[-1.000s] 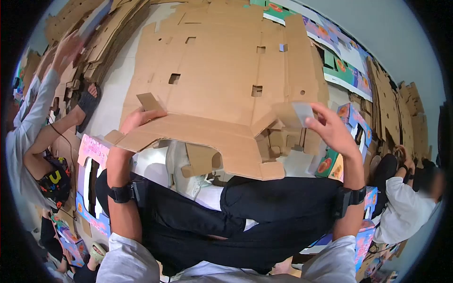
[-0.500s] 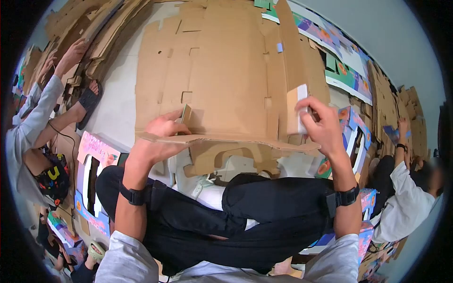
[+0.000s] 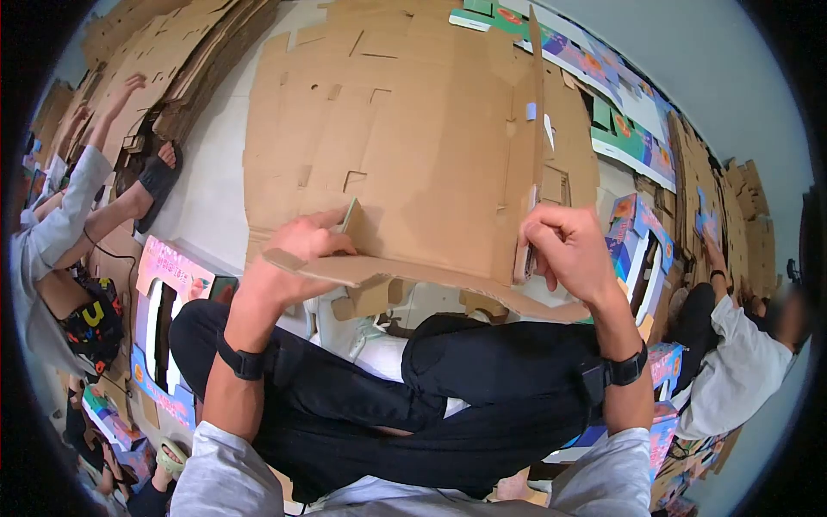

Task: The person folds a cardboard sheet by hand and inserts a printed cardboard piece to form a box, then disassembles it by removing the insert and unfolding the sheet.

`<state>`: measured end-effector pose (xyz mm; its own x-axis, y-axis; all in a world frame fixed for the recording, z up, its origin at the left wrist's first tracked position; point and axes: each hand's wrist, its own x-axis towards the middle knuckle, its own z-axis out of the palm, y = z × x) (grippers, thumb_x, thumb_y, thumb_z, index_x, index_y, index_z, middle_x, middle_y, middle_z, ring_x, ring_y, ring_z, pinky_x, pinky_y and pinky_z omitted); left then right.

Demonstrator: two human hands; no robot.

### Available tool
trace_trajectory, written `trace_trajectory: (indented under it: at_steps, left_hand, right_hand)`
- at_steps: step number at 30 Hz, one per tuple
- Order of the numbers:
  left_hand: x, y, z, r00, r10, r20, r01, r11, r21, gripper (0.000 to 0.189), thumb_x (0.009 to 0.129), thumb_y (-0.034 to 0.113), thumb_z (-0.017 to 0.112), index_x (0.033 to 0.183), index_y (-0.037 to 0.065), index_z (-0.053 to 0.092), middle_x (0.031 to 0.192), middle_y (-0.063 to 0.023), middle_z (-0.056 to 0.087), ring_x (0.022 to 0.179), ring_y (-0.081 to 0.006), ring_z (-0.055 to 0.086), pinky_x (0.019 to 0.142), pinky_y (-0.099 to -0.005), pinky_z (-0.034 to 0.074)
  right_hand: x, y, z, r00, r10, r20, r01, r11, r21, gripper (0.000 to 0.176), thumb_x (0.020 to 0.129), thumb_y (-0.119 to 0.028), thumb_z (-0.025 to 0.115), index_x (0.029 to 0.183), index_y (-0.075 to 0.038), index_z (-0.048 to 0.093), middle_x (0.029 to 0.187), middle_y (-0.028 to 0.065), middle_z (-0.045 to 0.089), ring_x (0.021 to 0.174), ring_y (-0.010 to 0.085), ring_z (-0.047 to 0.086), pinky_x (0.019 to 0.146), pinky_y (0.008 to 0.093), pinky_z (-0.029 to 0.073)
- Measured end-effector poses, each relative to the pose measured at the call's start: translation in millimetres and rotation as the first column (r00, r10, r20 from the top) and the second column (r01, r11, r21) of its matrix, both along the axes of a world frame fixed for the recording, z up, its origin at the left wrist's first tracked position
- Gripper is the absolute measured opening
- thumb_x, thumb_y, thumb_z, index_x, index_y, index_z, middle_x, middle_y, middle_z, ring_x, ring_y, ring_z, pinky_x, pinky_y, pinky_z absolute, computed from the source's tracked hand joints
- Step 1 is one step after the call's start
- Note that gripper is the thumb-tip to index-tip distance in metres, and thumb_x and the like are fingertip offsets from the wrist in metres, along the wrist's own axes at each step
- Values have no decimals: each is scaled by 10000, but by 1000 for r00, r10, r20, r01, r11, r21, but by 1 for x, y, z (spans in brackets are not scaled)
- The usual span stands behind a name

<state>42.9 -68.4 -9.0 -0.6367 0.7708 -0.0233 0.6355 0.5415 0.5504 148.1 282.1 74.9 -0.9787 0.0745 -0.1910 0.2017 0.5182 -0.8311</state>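
Observation:
A large brown cardboard box blank (image 3: 422, 146) lies partly folded before me, its plain side up, with slots cut in it. Its near wall is raised, and so is its long right wall (image 3: 527, 146). At the near left corner my left hand (image 3: 297, 250) is closed around the near wall, thumb side by a small upright tab (image 3: 351, 215). My right hand (image 3: 564, 250) is closed on a flap at the near end of the right wall; the fingertips are partly hidden.
Printed box pieces stand left (image 3: 168, 323) and right (image 3: 637, 241) of my legs. Stacked cardboard (image 3: 194, 69) lies at the upper left. Co-workers sit on both sides, one sleeve (image 3: 732, 388) at the right. Printed sheets (image 3: 633, 133) lie at the upper right.
My right hand has moved slightly left and down, swinging the flap with its white printed face inward against the right wall. The blank has tilted a little. Co-workers' hands on both sides have shifted.

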Motion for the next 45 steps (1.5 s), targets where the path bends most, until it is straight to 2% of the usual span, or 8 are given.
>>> trace_trajectory:
  at_steps: [18, 21, 24, 27, 30, 35, 39, 45]
  left_hand:
    - [11, 13, -9, 998, -20, -53, 17, 999, -49, 227, 859, 252, 762, 911, 34, 724, 1029, -168, 652, 975, -417, 704, 815, -528, 569]
    - [11, 13, -8, 999, -25, 30, 28, 995, -96, 341, 880, 254, 768, 1179, 91, 756, 1101, -192, 676, 1032, -449, 706, 856, -538, 577]
    - [17, 13, -7, 997, 40, 65, -42, 999, 25, 758, 920, 247, 777, 1620, 162, 499, 1342, -257, 679, 1165, -473, 700, 943, -516, 585]
    - [9, 7, -22, 959, 125, 256, -126, 992, -11, 1062, 960, 239, 770, 1769, 137, 89, 1567, -342, 542, 1275, -480, 678, 1035, -501, 569]
    - [0, -2, -48, 964, 31, 262, -66, 990, 125, 1111, 966, 214, 774, 1760, 67, 11, 1657, -379, 419, 1335, -484, 652, 1106, -481, 538]
    - [-7, -17, -61, 993, 92, 77, -88, 995, -49, 1002, 931, 260, 826, 1723, 71, 242, 1696, -333, 375, 1482, -512, 490, 1216, -510, 458]
    - [-21, -29, -60, 978, 208, -14, -204, 938, -280, 815, 945, 343, 804, 1664, 199, 450, 1736, -291, 319, 1623, -449, 291, 1254, -560, 408]
    - [-24, -43, -54, 912, 403, -68, -399, 843, -360, 773, 987, 410, 758, 1675, 303, 420, 1755, -251, 309, 1480, -530, 494, 1232, -574, 436]
  right_hand:
    - [-36, -12, -18, 896, 266, 355, -294, 955, 27, 274, 1087, -230, 624, 1015, -6, 764, 675, 81, 741, 583, 137, 744, 492, 300, 568]
    - [-46, -21, -20, 850, 281, 446, -337, 940, 50, 271, 1088, -248, 619, 1073, -21, 765, 702, 92, 770, 606, 148, 766, 489, 313, 573]
    - [-54, -27, -24, 807, 274, 524, -363, 929, 74, 270, 1093, -255, 624, 1114, -21, 757, 729, 98, 784, 625, 148, 773, 510, 315, 586]
    - [-57, -17, -45, 783, 321, 533, -359, 933, -35, 278, 1107, -259, 633, 1178, -12, 737, 844, 114, 798, 742, 147, 788, 622, 302, 620]
    - [-50, -4, -60, 772, 416, 481, -338, 909, -243, 318, 1124, -255, 620, 1339, -29, 681, 1133, 159, 788, 1044, 188, 785, 860, 312, 637]
    - [-36, -5, -72, 740, 574, 351, -370, 783, -500, 405, 1158, -268, 577, 1491, -38, 582, 1531, 209, 612, 1459, 233, 586, 1109, 328, 559]
    - [-40, -4, -85, 720, 526, 453, -33, 678, -735, 407, 1172, -231, 549, 1509, -3, 550, 1606, 201, 533, 1546, 254, 491, 1252, 353, 443]
    - [-43, -9, -86, 712, 512, 480, 28, 663, -748, 404, 1176, -188, 522, 1524, 17, 518, 1609, 209, 521, 1560, 280, 478, 1265, 378, 435]
